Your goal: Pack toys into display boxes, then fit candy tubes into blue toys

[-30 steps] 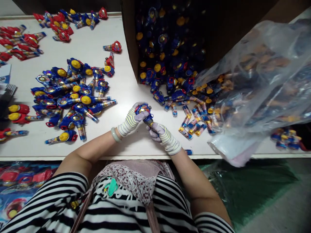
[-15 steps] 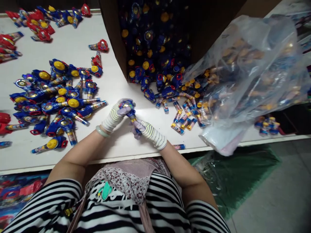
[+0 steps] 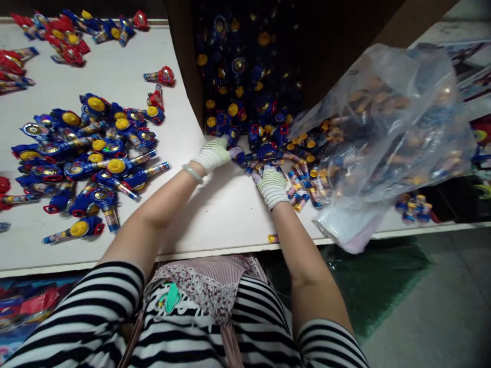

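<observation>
My left hand, in a striped glove, reaches to the mouth of the dark cardboard box, its fingers around a blue toy piece at the near edge of the blue and yellow toys. My right hand, gloved too, lies over the left side of the small printed tubes; its thumb and fingers are apart, and any tube under the fingertips is hidden. A pile of blue toys with tubes attached lies left of my hands.
The cardboard box stands open at the back. A clear plastic bag of parts slumps on the right. Red toys lie at the back left. One tube lies by the table's front edge, near my right forearm.
Both hands have moved away from the front middle, the left to the box mouth and the right to the tubes. The blue toy they held together now appears on the left pile.
</observation>
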A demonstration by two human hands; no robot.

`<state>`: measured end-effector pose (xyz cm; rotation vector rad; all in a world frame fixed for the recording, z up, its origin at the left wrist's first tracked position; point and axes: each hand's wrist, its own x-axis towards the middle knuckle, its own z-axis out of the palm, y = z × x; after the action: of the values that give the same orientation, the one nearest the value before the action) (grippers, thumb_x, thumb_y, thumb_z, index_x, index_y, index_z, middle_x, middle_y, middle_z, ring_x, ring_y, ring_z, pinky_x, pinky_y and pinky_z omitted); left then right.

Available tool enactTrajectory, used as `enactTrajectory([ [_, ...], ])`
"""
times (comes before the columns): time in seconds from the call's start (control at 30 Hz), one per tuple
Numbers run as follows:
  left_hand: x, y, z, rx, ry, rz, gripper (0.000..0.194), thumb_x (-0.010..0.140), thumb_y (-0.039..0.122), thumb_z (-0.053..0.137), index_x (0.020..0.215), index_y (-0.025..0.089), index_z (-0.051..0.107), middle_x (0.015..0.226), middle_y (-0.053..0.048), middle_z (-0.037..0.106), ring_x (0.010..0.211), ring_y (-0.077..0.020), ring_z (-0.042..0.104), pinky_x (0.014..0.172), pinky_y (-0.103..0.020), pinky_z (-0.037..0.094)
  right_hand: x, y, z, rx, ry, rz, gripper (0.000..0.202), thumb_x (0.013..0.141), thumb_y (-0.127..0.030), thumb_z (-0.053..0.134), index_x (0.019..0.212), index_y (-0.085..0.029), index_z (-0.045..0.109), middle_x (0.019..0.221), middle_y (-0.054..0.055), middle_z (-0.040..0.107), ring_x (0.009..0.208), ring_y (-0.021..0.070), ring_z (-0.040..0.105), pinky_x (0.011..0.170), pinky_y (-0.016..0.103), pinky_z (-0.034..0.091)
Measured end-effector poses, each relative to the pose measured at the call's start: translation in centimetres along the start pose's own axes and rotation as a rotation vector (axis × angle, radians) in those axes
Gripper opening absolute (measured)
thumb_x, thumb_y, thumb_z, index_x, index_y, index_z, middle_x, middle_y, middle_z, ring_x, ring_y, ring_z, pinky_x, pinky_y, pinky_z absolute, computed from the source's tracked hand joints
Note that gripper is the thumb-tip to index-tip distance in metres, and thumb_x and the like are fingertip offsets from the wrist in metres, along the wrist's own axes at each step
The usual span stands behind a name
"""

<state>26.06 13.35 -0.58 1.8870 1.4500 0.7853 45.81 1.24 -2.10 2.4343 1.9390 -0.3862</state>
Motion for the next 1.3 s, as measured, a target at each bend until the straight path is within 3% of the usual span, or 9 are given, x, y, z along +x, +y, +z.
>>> enactTrajectory([
  [0.07, 1.6, 1.7, 3.9, 0.073, -0.101, -0.035, 0.056, 0.054, 0.050, 0.086, 0.090, 0.014, 0.063, 0.105, -0.018, 0.070, 0.117, -0.0417, 0.061, 0.106, -0.052, 0.045, -0.2, -0.3, 0.4, -0.030, -0.001, -0.049, 0.044, 0.096, -0.036, 0.049, 0.130, -0.010, 0.059, 0.127, 0.021, 0.063, 0.114, 0.0313, 0.061, 0.096, 0.040, 0.048],
  [0.17, 1.6, 1.8, 5.2, 0.093, -0.228, -0.098, 0.046, 0.046, 0.033, 0.091, 0.074, 0.017, 0.059, 0.085, -0.013, 0.069, 0.106, -0.0405, 0.064, 0.101, -0.050, 0.049, -1.1, 0.6, 0.9, 0.004, -0.024, -0.149, 0.041, 0.094, -0.033, 0.052, 0.127, -0.011, 0.062, 0.122, 0.019, 0.066, 0.115, 0.0313, 0.061, 0.099, 0.041, 0.046],
  [0.23, -0.2, 0.7, 4.3, -0.062, -0.264, -0.165, 0.044, 0.043, 0.020, 0.089, 0.073, 0.018, 0.057, 0.069, -0.006, 0.063, 0.087, -0.0328, 0.067, 0.088, -0.045, 0.055, -2.0, 1.3, 1.3, 0.104, -0.038, -0.222, 0.041, 0.094, -0.031, 0.053, 0.127, -0.011, 0.062, 0.124, 0.019, 0.066, 0.118, 0.0307, 0.059, 0.103, 0.042, 0.044],
  [0.33, -4.6, -1.0, 2.1, -0.418, -0.151, -0.248, 0.045, 0.051, 0.015, 0.083, 0.088, 0.019, 0.057, 0.069, 0.000, 0.060, 0.070, -0.0202, 0.062, 0.069, -0.034, 0.056, -3.9, 1.3, 1.6, 0.328, -0.022, -0.307, 0.046, 0.096, -0.035, 0.049, 0.136, -0.013, 0.056, 0.131, 0.016, 0.065, 0.119, 0.0272, 0.061, 0.104, 0.040, 0.046],
  [0.53, -11.3, -0.8, -0.8, -0.731, 0.010, -0.125, 0.058, 0.068, 0.029, 0.078, 0.120, 0.018, 0.055, 0.096, -0.004, 0.064, 0.080, -0.0149, 0.064, 0.072, -0.026, 0.054, -6.9, -2.5, 0.5, 0.377, -0.054, -0.389, 0.045, 0.099, -0.043, 0.044, 0.134, -0.017, 0.057, 0.128, 0.014, 0.067, 0.111, 0.0272, 0.065, 0.092, 0.035, 0.050],
  [0.87, -11.7, -0.1, -2.8, -0.564, -0.264, 0.034, 0.048, 0.064, 0.028, 0.080, 0.107, 0.018, 0.063, 0.090, -0.003, 0.066, 0.078, -0.0170, 0.064, 0.070, -0.028, 0.055, -9.1, -4.0, 0.2, 0.236, -0.085, -0.359, 0.046, 0.100, -0.044, 0.040, 0.133, -0.016, 0.058, 0.121, 0.016, 0.069, 0.097, 0.0283, 0.068, 0.080, 0.036, 0.048],
  [0.97, -12.5, -0.1, -2.8, -0.605, -0.261, 0.078, 0.047, 0.067, 0.031, 0.079, 0.109, 0.020, 0.062, 0.095, -0.004, 0.066, 0.079, -0.0168, 0.065, 0.071, -0.028, 0.055, -9.4, -3.9, 1.2, 0.531, -0.124, -0.337, 0.047, 0.099, -0.050, 0.039, 0.119, -0.016, 0.064, 0.107, 0.014, 0.071, 0.090, 0.0241, 0.067, 0.077, 0.033, 0.049],
  [1.1, -13.2, -0.2, -3.3, -0.538, -0.281, 0.224, 0.049, 0.066, 0.031, 0.082, 0.110, 0.021, 0.063, 0.105, -0.006, 0.065, 0.087, -0.0183, 0.065, 0.079, -0.030, 0.056, -9.2, -3.6, 2.1, 0.945, -0.441, -0.326, 0.066, 0.099, -0.064, 0.018, 0.102, -0.018, 0.066, 0.075, 0.006, 0.066, 0.059, 0.0160, 0.056, 0.054, 0.027, 0.044],
  [1.3, -12.9, 0.0, -3.3, -0.414, -0.186, -0.007, 0.042, 0.066, 0.031, 0.077, 0.103, 0.019, 0.062, 0.089, -0.001, 0.064, 0.075, -0.0154, 0.060, 0.068, -0.027, 0.053, -8.8, -4.6, 1.5, 0.801, -0.276, -0.235, 0.041, 0.086, -0.056, 0.063, 0.107, -0.020, 0.064, 0.101, 0.011, 0.070, 0.089, 0.0222, 0.063, 0.077, 0.032, 0.048],
])
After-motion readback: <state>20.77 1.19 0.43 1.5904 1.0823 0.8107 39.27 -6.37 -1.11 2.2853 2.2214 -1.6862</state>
